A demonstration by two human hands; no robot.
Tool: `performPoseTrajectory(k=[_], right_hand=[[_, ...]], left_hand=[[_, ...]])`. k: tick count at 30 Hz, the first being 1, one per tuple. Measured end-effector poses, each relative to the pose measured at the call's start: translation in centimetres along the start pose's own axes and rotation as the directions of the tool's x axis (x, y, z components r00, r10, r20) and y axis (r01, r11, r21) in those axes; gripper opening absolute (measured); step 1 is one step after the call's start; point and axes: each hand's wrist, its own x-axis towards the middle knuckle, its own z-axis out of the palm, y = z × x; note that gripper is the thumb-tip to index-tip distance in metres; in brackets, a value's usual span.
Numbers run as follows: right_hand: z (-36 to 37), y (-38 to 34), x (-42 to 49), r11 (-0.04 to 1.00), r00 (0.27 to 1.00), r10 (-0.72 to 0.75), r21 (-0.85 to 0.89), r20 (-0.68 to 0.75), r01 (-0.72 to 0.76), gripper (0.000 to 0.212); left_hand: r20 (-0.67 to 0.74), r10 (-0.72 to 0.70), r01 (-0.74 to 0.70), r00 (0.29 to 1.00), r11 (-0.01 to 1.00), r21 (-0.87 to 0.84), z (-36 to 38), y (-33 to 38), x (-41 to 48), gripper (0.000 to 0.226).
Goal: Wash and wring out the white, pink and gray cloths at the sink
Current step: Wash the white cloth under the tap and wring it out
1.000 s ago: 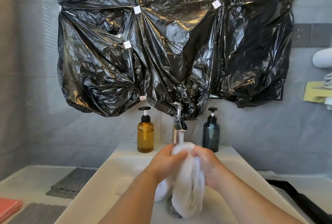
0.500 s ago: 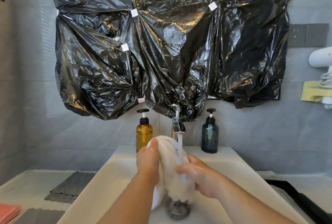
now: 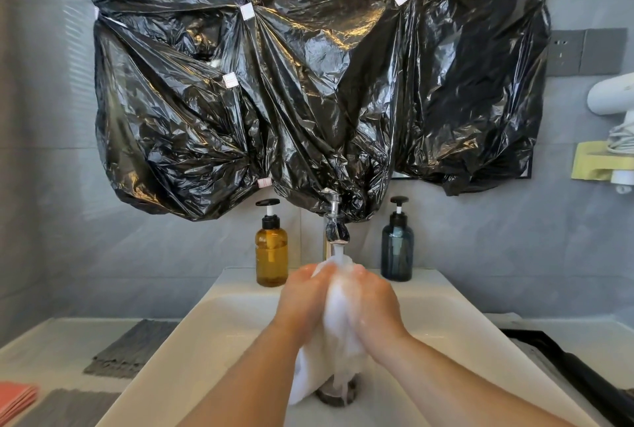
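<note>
Under the tap (image 3: 335, 231), the white cloth (image 3: 338, 334) hangs bunched into a long roll. Its long axis is upright, with the top end in the water stream and the loose tail pointing down at the drain (image 3: 334, 395). The left hand (image 3: 302, 299) and right hand (image 3: 374, 303) clench it from either side, just below the spout, over the sink (image 3: 206, 341). An amber bottle (image 3: 271, 251) stands left of the tap and a blue bottle (image 3: 397, 248) right of it. Gray cloths (image 3: 133, 347) and a pink cloth (image 3: 17, 395) lie on the tabletop (image 3: 51, 351), far left of the tap.

faucet (image 3: 335, 231) behind, amber bottle (image 3: 271, 255) and blue bottle (image 3: 397, 251) flanking it, sink (image 3: 206, 327) sides open
</note>
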Motion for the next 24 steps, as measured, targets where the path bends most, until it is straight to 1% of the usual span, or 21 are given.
performPoseTrajectory(k=[2, 4, 6, 8, 9, 10, 11, 12, 13, 14, 15, 16, 17, 19, 20, 22, 24], right_hand=[[-0.5, -0.1, 0.6, 1.000, 0.996, 0.005, -0.014, -0.087, -0.006, 0.033], [-1.2, 0.1, 1.2, 0.994, 0.990, 0.058, 0.098, -0.132, -0.045, 0.040], [-1.3, 1.2, 2.5, 0.953, 0.971, 0.205, 0.254, -0.125, -0.168, 0.045], [-1.3, 1.6, 3.0, 0.894, 0.952, 0.300, 0.365, -0.062, -0.258, 0.058], [-1.4, 1.7, 3.1, 0.834, 0.934, 0.357, 0.443, 0.017, -0.327, 0.062], [-1.5, 1.2, 2.8, 0.775, 0.908, 0.403, 0.485, 0.118, -0.407, 0.060], [-1.6, 0.9, 2.2, 0.743, 0.884, 0.424, 0.482, 0.196, -0.464, 0.057], [-1.5, 1.1, 2.2, 0.741, 0.865, 0.423, 0.447, 0.270, -0.502, 0.057], [-1.1, 1.1, 1.7, 0.748, 0.851, 0.411, 0.413, 0.327, -0.520, 0.059], [-0.6, 1.2, 1.2, 0.777, 0.838, 0.404, 0.347, 0.366, -0.526, 0.061], [-0.1, 1.2, 0.8, 0.801, 0.840, 0.375, 0.320, 0.392, -0.507, 0.061], [0.4, 1.3, 0.7, 0.829, 0.861, 0.343, 0.310, 0.377, -0.466, 0.058], [0.9, 1.4, 0.5, 0.866, 0.898, 0.283, 0.313, 0.337, -0.390, 0.052], [1.4, 1.4, 0.1, 0.938, 0.973, 0.108, 0.304, 0.205, -0.169, 0.038], [1.5, 1.3, -0.3, 0.959, 0.991, 0.033, 0.276, 0.133, -0.069, 0.034], [1.4, 1.2, -1.0, 0.965, 0.997, -0.048, 0.259, 0.059, 0.031, 0.029], [1.6, 1.3, -1.1, 0.982, 0.997, -0.062, 0.179, 0.038, 0.054, 0.028]], left_hand=[[0.050, -0.022, 0.019, 0.999, 0.998, 0.060, 0.5, 0.2, -0.3, 0.023], [0.105, -0.061, 0.046, 0.993, 0.990, 0.135, 0.8, 0.3, -0.4, 0.029], [0.122, -0.103, 0.086, 0.987, 0.986, 0.141, 1.0, 0.5, -0.5, 0.033], [0.038, -0.136, 0.134, 0.990, 0.990, 0.046, 0.9, 0.5, -0.3, 0.036], [-0.031, -0.143, 0.142, 0.989, 0.990, -0.021, 0.8, 0.7, -0.2, 0.036], [-0.099, -0.147, 0.139, 0.984, 0.987, -0.080, 0.5, 0.7, 0.0, 0.034], [-0.165, -0.154, 0.138, 0.974, 0.985, -0.105, 0.3, 0.8, 0.2, 0.031], [-0.228, -0.153, 0.134, 0.961, 0.986, -0.097, 0.0, 0.8, 0.3, 0.029], [-0.283, -0.155, 0.133, 0.946, 0.986, -0.097, -0.3, 0.8, 0.4, 0.028], [-0.328, -0.161, 0.130, 0.931, 0.985, -0.115, -0.5, 0.6, 0.6, 0.027], [-0.354, -0.169, 0.134, 0.920, 0.983, -0.123, -0.7, 0.6, 0.6, 0.027], [-0.370, -0.163, 0.134, 0.915, 0.986, -0.102, -0.7, 0.6, 0.5, 0.028], [-0.368, -0.148, 0.135, 0.918, 0.989, -0.060, -0.6, 0.5, 0.5, 0.028], [-0.347, -0.086, 0.100, 0.934, 0.995, 0.022, -0.3, 0.2, 0.2, 0.028], [-0.348, -0.058, 0.088, 0.936, 0.993, 0.073, -0.3, 0.2, 0.0, 0.028], [-0.338, -0.005, 0.049, 0.941, 0.991, 0.122, -0.3, 0.0, 0.0, 0.028], [-0.253, 0.007, 0.013, 0.967, 0.997, 0.077, -0.2, -0.1, 0.0, 0.020]])
